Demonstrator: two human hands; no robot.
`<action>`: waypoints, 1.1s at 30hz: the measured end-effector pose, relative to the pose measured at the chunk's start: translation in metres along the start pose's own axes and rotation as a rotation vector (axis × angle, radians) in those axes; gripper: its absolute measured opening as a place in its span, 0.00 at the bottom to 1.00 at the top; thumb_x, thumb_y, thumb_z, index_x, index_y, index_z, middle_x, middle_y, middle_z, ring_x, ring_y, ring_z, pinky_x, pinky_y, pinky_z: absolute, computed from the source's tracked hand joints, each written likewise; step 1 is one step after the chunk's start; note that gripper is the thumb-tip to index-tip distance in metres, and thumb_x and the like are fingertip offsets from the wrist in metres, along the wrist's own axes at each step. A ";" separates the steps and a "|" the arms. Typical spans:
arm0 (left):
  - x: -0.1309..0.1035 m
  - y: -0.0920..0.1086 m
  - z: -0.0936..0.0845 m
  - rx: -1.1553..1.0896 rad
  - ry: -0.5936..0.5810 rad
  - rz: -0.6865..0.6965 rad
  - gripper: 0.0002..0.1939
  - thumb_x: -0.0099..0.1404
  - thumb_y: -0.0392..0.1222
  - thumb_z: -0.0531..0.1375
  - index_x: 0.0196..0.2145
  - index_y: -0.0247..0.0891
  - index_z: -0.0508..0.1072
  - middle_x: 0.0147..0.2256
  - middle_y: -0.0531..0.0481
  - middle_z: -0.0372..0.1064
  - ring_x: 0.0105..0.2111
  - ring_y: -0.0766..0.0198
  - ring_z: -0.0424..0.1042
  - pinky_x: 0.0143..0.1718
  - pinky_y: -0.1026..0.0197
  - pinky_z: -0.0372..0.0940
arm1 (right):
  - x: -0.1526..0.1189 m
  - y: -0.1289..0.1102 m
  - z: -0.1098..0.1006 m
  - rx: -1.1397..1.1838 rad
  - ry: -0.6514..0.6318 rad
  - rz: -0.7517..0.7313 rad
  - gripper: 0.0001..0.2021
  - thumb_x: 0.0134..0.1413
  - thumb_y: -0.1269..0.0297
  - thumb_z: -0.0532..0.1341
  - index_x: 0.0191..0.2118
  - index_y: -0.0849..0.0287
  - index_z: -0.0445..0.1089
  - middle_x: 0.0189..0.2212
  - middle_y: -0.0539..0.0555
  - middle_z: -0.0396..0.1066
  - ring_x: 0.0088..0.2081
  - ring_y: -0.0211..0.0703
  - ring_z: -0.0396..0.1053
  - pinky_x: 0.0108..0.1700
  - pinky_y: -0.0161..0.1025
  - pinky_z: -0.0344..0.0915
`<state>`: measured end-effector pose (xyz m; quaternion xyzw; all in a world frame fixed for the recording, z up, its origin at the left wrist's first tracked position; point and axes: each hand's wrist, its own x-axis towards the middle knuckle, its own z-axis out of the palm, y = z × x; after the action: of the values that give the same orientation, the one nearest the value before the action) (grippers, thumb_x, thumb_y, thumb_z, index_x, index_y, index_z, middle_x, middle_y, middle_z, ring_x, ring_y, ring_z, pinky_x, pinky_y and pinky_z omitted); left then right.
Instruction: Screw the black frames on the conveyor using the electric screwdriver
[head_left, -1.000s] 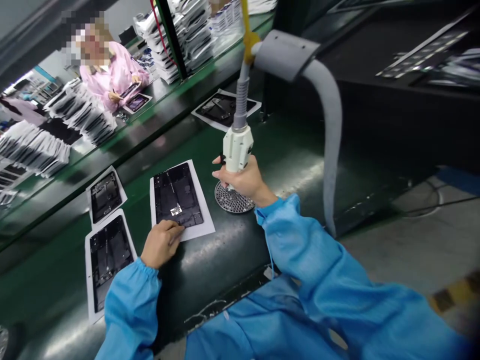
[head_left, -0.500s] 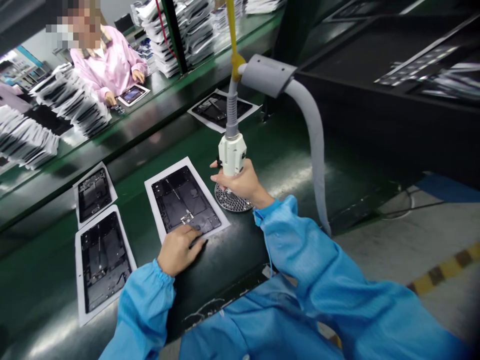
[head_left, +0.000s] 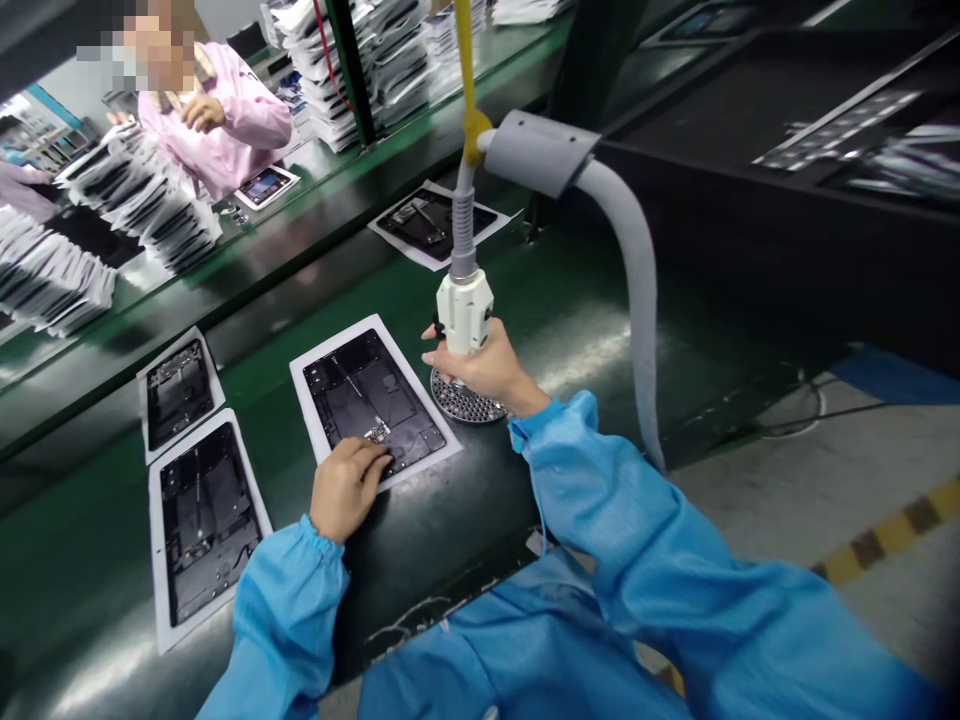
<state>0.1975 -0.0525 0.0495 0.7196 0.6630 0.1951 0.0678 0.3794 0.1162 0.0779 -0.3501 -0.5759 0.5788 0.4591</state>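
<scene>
My right hand is wrapped round the white body of an electric screwdriver, which hangs upright from a yellow strap. The tool's lower end is over a round metal plate full of small holes; my hand hides its tip. To the left lies an open black tablet housing on a white sheet. At its near end my left hand rests with bent fingers drawn together, close to a small circuit board. What the fingertips hold, if anything, is hidden.
Two more open housings lie at the left, another behind the screwdriver. A thick grey cable curves down on the right beside a black box. Across the bench a person in pink works among stacks.
My left hand has shifted slightly left, and its fingers and thumb have drawn closer together. My right hand stays on the screwdriver. The person opposite has raised a hand from the tablet.
</scene>
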 end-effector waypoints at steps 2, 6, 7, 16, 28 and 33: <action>0.003 -0.005 -0.003 0.020 0.047 -0.065 0.10 0.68 0.41 0.56 0.39 0.38 0.78 0.38 0.47 0.75 0.38 0.61 0.73 0.41 0.59 0.69 | 0.000 -0.001 0.000 -0.001 -0.001 -0.003 0.13 0.33 0.66 0.66 0.31 0.63 0.71 0.13 0.43 0.63 0.15 0.34 0.60 0.21 0.37 0.60; 0.014 -0.008 -0.001 0.092 0.088 -0.166 0.10 0.66 0.43 0.58 0.40 0.37 0.77 0.39 0.46 0.74 0.40 0.58 0.72 0.42 0.57 0.68 | -0.001 -0.003 0.000 -0.013 0.012 -0.032 0.13 0.34 0.67 0.67 0.32 0.62 0.71 0.12 0.43 0.63 0.15 0.34 0.60 0.22 0.37 0.61; 0.017 -0.008 0.001 0.110 0.079 -0.180 0.10 0.65 0.44 0.60 0.39 0.37 0.77 0.39 0.45 0.73 0.41 0.57 0.72 0.42 0.56 0.68 | -0.002 -0.003 0.000 -0.021 0.017 -0.047 0.12 0.35 0.67 0.67 0.31 0.62 0.71 0.12 0.43 0.63 0.15 0.34 0.60 0.22 0.38 0.62; 0.021 0.010 -0.007 -0.174 0.023 -0.346 0.07 0.62 0.42 0.62 0.29 0.38 0.77 0.25 0.54 0.74 0.25 0.67 0.69 0.31 0.64 0.64 | -0.007 -0.005 -0.003 -0.049 0.020 -0.124 0.09 0.38 0.70 0.68 0.30 0.59 0.70 0.14 0.44 0.63 0.15 0.35 0.61 0.23 0.40 0.64; 0.001 0.019 0.005 -0.102 -0.055 -0.321 0.05 0.62 0.39 0.62 0.32 0.38 0.78 0.32 0.50 0.73 0.30 0.65 0.71 0.33 0.63 0.64 | -0.010 -0.006 -0.003 -0.100 0.000 -0.143 0.09 0.41 0.68 0.68 0.32 0.58 0.71 0.15 0.45 0.63 0.18 0.36 0.63 0.23 0.39 0.66; 0.011 0.019 0.005 -0.074 -0.088 -0.318 0.03 0.60 0.39 0.65 0.30 0.38 0.76 0.32 0.50 0.71 0.32 0.64 0.70 0.35 0.62 0.64 | -0.012 -0.007 -0.003 -0.107 -0.007 -0.138 0.10 0.42 0.65 0.69 0.33 0.58 0.70 0.15 0.45 0.63 0.19 0.37 0.64 0.26 0.41 0.68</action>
<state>0.2172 -0.0435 0.0540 0.6105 0.7572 0.1744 0.1534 0.3870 0.1055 0.0832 -0.3317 -0.6302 0.5155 0.4765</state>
